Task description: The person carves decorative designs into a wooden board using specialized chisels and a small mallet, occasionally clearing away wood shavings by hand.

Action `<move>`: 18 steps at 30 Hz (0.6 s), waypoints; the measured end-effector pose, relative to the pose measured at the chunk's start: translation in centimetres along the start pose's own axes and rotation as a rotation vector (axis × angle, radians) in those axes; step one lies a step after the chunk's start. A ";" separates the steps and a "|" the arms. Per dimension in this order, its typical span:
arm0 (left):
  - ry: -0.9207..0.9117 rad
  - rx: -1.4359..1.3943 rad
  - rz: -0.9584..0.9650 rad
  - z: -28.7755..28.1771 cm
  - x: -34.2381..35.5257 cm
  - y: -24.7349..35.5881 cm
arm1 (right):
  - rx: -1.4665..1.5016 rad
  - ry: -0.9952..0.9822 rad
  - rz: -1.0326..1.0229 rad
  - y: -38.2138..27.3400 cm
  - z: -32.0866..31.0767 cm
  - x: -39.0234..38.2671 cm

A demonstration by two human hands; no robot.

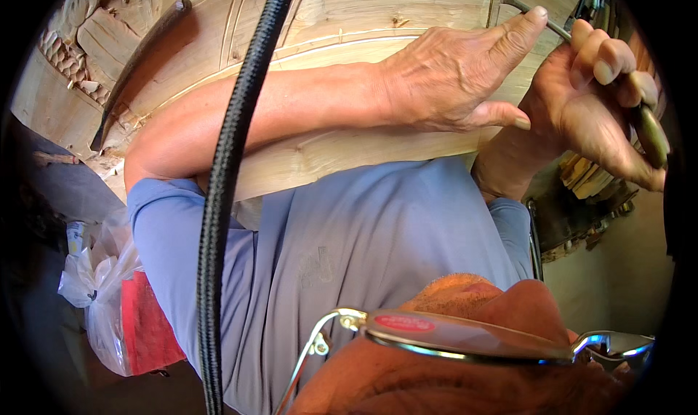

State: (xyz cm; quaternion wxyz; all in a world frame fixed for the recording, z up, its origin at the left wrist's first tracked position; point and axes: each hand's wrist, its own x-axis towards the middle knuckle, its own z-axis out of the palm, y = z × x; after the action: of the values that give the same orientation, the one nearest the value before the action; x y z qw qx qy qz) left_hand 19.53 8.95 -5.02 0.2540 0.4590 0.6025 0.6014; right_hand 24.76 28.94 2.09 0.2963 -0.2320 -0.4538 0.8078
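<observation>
Panel of pale carved wood (pixel 291 169) spans the upper part of the head view, its near edge running just in front of a grey-blue shirt (pixel 378 226). Toward the panel's right edge, the right hand (pixel 582 99) is clamped round a slim carving tool (pixel 651 135) — the rounded handle end sticks out from the grip, while the thin metal shaft slants up and leftward to a flared tip. The left hand (pixel 462 77), back uppermost, reaches across from the left, index finger stretched out and thumb spread; that fingertip overlaps the shaft, though I cannot tell whether it touches. A second tool (pixel 137 57), dark and curved, lies by the panel's left edge, beside a patch of scale-like carving (pixel 62 55). Past that edge sit a tied clear plastic bag (pixel 102 284) and something red (pixel 149 324). Beyond the near right edge is a stack of thin pale pieces (pixel 587 176). Black braided cable (pixel 215 204) crosses in front — glasses (pixel 465 339) show at the bottom.
</observation>
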 end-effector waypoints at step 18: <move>0.054 -0.004 0.025 0.2 0.3 -0.2 | -0.174 -0.027 -0.013 -0.2 0.0 1.0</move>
State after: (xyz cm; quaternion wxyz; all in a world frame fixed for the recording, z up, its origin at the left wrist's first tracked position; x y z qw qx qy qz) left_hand 19.55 9.36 -5.22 0.2311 0.4496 0.6022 0.6179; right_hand 24.08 29.70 2.13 0.2744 -0.2429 -0.5276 0.7664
